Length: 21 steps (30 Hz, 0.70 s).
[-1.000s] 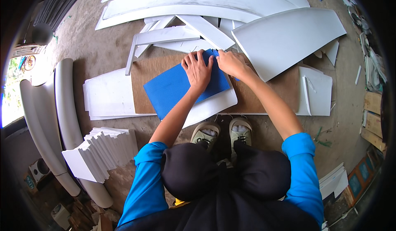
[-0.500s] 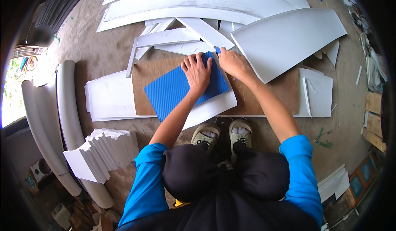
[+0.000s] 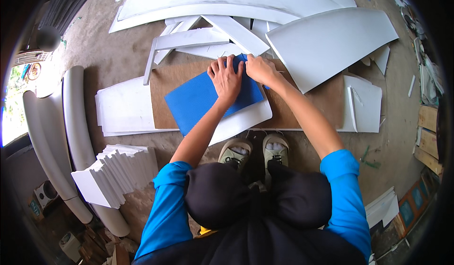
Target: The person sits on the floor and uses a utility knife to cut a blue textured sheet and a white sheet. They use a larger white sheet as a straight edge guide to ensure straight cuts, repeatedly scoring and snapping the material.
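A blue ribbed sheet [image 3: 189, 101] lies at a slant over a white foam sheet [image 3: 246, 120], which sticks out along its near and right edges. Both rest on a brown board [image 3: 309, 109]. My left hand [image 3: 227, 79] presses on the blue sheet with its fingers spread, gripping nothing. At that sheet's far right corner, my right hand [image 3: 261, 70] is closed around a slim blue tool [image 3: 266, 87], apparently a utility knife. Only small bits of the tool show; its tip is hidden by the hand and the sheet's corner.
Large white foam panels [image 3: 208, 4] lie beyond the board, and a curved one [image 3: 331, 47] overlaps its right side. Loose white strips [image 3: 191, 39] sit at the far left. A stack of white pieces [image 3: 118, 175] and long white rolls [image 3: 78, 118] are to my left.
My right hand has shifted slightly left and away from me, turning at the blue sheet's corner. The left hand stays pressed on the sheet.
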### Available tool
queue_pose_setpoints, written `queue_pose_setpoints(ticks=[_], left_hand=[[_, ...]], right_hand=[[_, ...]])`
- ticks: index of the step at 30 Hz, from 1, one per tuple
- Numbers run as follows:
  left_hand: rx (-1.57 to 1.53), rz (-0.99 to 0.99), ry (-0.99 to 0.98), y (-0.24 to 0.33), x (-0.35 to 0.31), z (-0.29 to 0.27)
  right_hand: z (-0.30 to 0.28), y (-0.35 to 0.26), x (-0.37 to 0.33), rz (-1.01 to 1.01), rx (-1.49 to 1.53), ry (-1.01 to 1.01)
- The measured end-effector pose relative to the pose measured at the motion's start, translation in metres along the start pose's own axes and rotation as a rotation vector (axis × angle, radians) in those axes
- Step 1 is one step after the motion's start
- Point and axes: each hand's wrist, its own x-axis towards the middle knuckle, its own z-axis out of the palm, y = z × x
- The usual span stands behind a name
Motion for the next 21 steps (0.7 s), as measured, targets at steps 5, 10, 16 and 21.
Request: queue_pose_setpoints(ticks=[5, 10, 16, 21], left_hand=[[0.038, -0.004, 0.044, -0.004, -0.004, 0.005], [0.044, 0.035, 0.048, -0.001, -0.003, 0.003], [0.070, 0.010, 0.012, -0.004, -0.001, 0.004], [0.046, 0.013, 0.005, -0.003, 0.001, 0.001]], right_hand=[[0.008, 0.009, -0.045, 0.082, 0.095, -0.172], [0.026, 0.020, -0.157, 0.086, 0.081, -0.140], [-0.008, 0.023, -0.148, 0.029, 0.016, -0.206], [-0.038, -0.001, -0.077, 0.050, 0.066, 0.001]])
